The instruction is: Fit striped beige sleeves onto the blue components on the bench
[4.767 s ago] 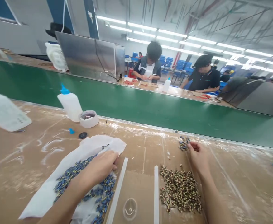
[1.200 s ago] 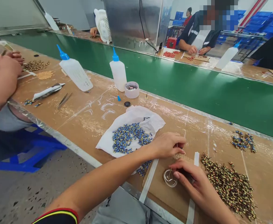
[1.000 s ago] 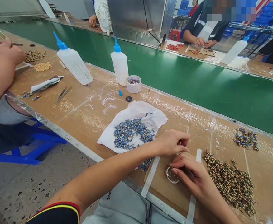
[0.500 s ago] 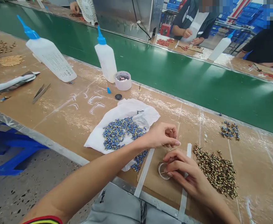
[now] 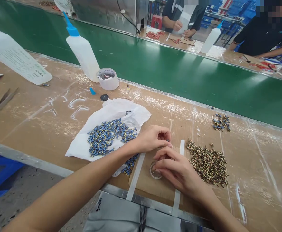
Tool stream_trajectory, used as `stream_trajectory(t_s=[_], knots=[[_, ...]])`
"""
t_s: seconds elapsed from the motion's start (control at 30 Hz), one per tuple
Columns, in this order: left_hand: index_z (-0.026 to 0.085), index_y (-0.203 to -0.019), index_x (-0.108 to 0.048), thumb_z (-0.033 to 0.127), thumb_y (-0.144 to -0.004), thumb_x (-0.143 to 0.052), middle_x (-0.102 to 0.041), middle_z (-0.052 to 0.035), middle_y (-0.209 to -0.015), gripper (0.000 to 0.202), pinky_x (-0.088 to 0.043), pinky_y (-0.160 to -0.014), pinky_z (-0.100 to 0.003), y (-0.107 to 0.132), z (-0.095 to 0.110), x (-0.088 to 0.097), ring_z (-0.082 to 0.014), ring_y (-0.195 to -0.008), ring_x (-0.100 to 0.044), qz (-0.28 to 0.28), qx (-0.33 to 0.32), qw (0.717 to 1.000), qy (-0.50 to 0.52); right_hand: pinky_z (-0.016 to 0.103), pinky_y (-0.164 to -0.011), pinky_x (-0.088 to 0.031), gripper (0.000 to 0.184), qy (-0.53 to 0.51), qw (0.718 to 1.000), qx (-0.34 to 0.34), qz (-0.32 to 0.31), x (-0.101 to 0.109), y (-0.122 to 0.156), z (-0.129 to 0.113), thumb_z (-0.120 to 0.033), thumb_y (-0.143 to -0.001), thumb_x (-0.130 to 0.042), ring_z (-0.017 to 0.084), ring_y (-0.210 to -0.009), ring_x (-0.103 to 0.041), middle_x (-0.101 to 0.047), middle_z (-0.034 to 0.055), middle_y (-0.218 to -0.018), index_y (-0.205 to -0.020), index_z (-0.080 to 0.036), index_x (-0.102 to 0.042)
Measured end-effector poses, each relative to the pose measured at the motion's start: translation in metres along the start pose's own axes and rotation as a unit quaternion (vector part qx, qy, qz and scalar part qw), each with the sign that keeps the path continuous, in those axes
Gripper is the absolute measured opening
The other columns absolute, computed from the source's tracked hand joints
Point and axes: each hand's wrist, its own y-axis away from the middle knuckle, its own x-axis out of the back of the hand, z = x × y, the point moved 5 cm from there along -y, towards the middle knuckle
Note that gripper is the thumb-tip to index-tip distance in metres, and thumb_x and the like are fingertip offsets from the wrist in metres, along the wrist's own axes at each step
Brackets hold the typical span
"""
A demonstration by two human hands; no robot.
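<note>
Across brown worktop point(image 5: 44, 129), lower centre, see left hand point(image 5: 153, 138) and right hand point(image 5: 176, 166) curled, grip unclear. Expect blue pieces point(image 5: 98, 138), centre-left, light and stiff; pinch mid-body.

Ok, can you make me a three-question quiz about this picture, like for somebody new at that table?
1. True or false: in this view, the tweezers lie left of the white sheet.
2. Which hand is nearer the clear dish: A, left hand; B, right hand?
3. Fill in: the tape roll sits beside a squeeze bottle with a ___ nozzle.

Key: 1 true; 2 B; 3 blue.
</note>
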Motion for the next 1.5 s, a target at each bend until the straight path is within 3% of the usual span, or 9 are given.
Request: stream_trajectory(t_s=[0.2, 0.4, 0.57, 0.67, 0.73, 0.97, 1.5], knots=[[0.013, -0.079, -0.062, 0.022, -0.079, -0.066, -0.062, 0.0005, -0.073, 0.01, -0.043, -0.064, -0.021, 0.0, 0.002, 0.002, -0.0096, -0.068, -0.055, 0.017, -0.005, 1.0, -0.01, 0.031, -0.08, -0.049, 0.016, -0.033, 0.999, -0.019, 0.011, 0.0, 0.0, 0.003, -0.014, -0.092, -0.053, 0.017, -0.092, -0.059, -0.059, 0.0062, -0.104, -0.095, -0.022, -0.067], [0.013, -0.084, -0.065, 0.024, -0.079, -0.066, -0.059, 0.0024, -0.065, 0.013, -0.04, -0.058, -0.02, 0.0, 0.0, -0.001, -0.0079, -0.06, -0.052, 0.009, 0.001, 1.0, -0.005, 0.034, -0.081, -0.049, 0.009, -0.136, 0.986, -0.066, 0.076, 0.025, 0.008, 0.003, -0.019, -0.091, -0.057, 0.018, -0.088, -0.062, -0.064, 0.0039, -0.091, -0.09, -0.023, -0.065], [0.013, -0.084, -0.064, 0.025, -0.075, -0.073, -0.062, 0.0015, -0.064, 0.018, -0.043, -0.057, -0.02, -0.002, -0.004, -0.007, -0.0096, -0.059, -0.057, -0.002, 0.04, 0.999, 0.011, 0.031, -0.07, -0.052, 0.009, -0.169, 0.959, -0.081, 0.215, 0.052, 0.021, 0.008, -0.017, -0.09, -0.058, 0.018, -0.083, -0.062, -0.066, 0.0046, -0.086, -0.092, -0.023, -0.065], [0.012, -0.082, -0.062, 0.024, -0.074, -0.074, -0.064, 0.0001, -0.064, 0.018, -0.046, -0.057, -0.021, -0.002, -0.006, -0.012, -0.0114, -0.061, -0.061, -0.011, 0.057, 0.998, 0.031, 0.027, -0.067, -0.052, 0.007, -0.142, 0.934, -0.09, 0.314, 0.062, 0.027, 0.016, -0.018, -0.088, -0.062, 0.017, -0.082, -0.063, -0.066, 0.0046, -0.087, -0.091, -0.022, -0.066], [0.012, -0.081, -0.062, 0.024, -0.074, -0.074, -0.066, -0.0009, -0.066, 0.018, -0.047, -0.058, -0.022, -0.002, -0.006, -0.014, -0.0124, -0.063, -0.063, -0.013, 0.062, 0.997, 0.033, 0.027, -0.068, -0.052, 0.006, -0.108, 0.928, -0.097, 0.343, 0.064, 0.028, 0.021, -0.018, -0.088, -0.064, 0.016, -0.08, -0.064, -0.066, 0.004, -0.088, -0.091, -0.022, -0.067], [0.013, -0.079, -0.062, 0.026, -0.075, -0.073, -0.067, -0.0023, -0.067, 0.018, -0.044, -0.057, -0.02, -0.001, -0.002, -0.014, -0.013, -0.064, -0.064, -0.015, 0.043, 0.998, -0.033, 0.03, -0.07, -0.052, 0.006, -0.024, 0.93, -0.138, 0.341, 0.061, 0.026, 0.037, -0.025, -0.087, -0.066, 0.016, -0.076, -0.066, -0.068, 0.0037, -0.087, -0.091, -0.021, -0.068], [0.013, -0.073, -0.058, 0.026, -0.075, -0.074, -0.062, 0.0023, -0.062, 0.02, -0.037, -0.052, -0.018, -0.002, 0.001, -0.015, -0.0081, -0.057, -0.056, -0.008, 0.006, 0.999, -0.05, 0.03, -0.069, -0.051, 0.005, -0.008, 0.939, -0.136, 0.315, 0.058, 0.024, 0.04, -0.023, -0.087, -0.065, 0.016, -0.076, -0.066, -0.069, 0.0034, -0.086, -0.091, -0.022, -0.068]])
